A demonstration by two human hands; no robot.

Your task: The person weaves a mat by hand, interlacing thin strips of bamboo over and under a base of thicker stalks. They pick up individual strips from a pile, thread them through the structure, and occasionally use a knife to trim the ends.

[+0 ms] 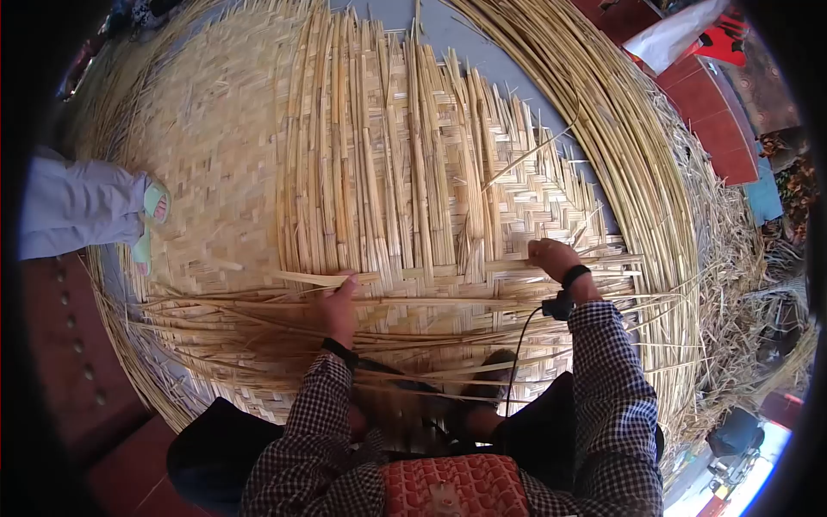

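A large woven reed mat [224,112] lies flat in front of me, with long split reeds [340,138] standing lengthwise across its middle. A pale flat reed strip [508,265] runs crosswise over the near ends of those reeds. My left hand [339,308] pinches this strip toward its left end, thumb on top. Farther right, my right hand [554,258] is closed with its fingers curled at the strip's right part; the fingertips are partly hidden. Loose reeds [431,302] lie crosswise just below both hands, over the weave.
A thick bundle of long reeds [603,112] curves along the right side, with a straw heap [732,250] beyond it. Another person's leg [86,202], in a green sandal [157,202], is on the mat's left edge. A black cable [519,353] hangs from my right wrist.
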